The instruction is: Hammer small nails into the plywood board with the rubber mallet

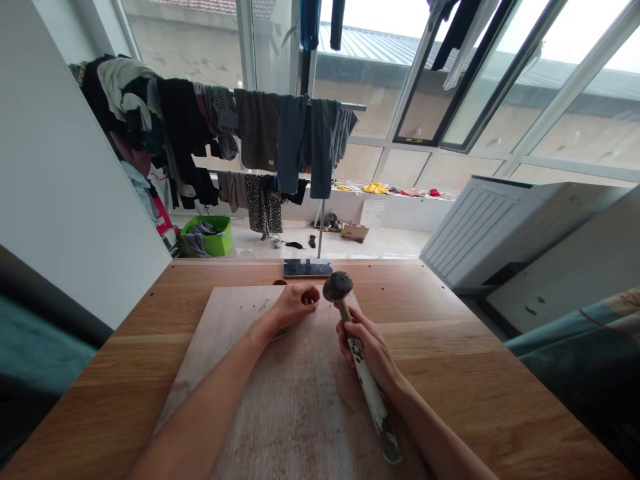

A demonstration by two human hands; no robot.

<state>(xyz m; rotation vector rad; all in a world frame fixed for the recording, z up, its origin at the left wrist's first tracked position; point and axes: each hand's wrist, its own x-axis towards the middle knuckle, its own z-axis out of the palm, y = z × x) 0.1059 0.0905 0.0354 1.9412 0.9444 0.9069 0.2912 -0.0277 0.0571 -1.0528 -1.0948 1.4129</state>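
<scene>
My right hand point(367, 350) is closed round the worn wooden handle of a hammer point(339, 287), whose dark round head hovers just above a pale wooden board point(300, 400). Just left of the hammer head, my left hand point(295, 305) rests on the board with its fingers pinched together; what they hold is too small to make out. A small nail point(263, 306) lies on the board to the left of that hand. The board lies on a wooden table point(450, 360).
A phone point(307, 267) lies at the table's far edge. Beyond it stand a clothes rack with hanging garments point(280, 137), a green basket point(213, 235), large windows and a white ribbed appliance point(500, 220) at right. A white wall is at left.
</scene>
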